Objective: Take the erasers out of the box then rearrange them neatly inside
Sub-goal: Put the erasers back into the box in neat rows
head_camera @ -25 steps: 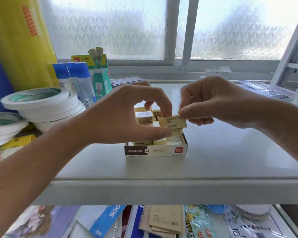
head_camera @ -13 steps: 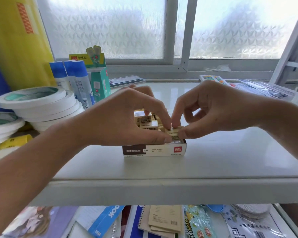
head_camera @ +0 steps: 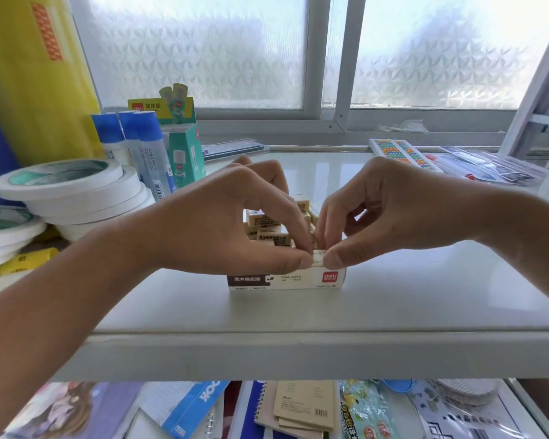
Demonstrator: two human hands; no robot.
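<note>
A small open eraser box (head_camera: 286, 282) with a brown and white front stands on the white shelf (head_camera: 393, 299). Cream erasers (head_camera: 268, 228) lie jumbled in its back part. My left hand (head_camera: 222, 229) and my right hand (head_camera: 390, 213) meet over the box's front edge. Together they pinch one cream eraser (head_camera: 318, 258) between thumbs and forefingers, low at the box's front rim. The front row inside the box is hidden by my fingers.
Stacked white tape rolls (head_camera: 73, 191) and blue-capped glue sticks (head_camera: 140, 147) with a green glue box (head_camera: 184, 153) stand at the left. A bead abacus (head_camera: 403, 155) and packaged sheets (head_camera: 488, 167) lie at the back right. Notebooks fill the shelf below.
Both hands have lowered the pinched eraser from above the box down to its front edge. The camera view has shifted slightly to the right.
</note>
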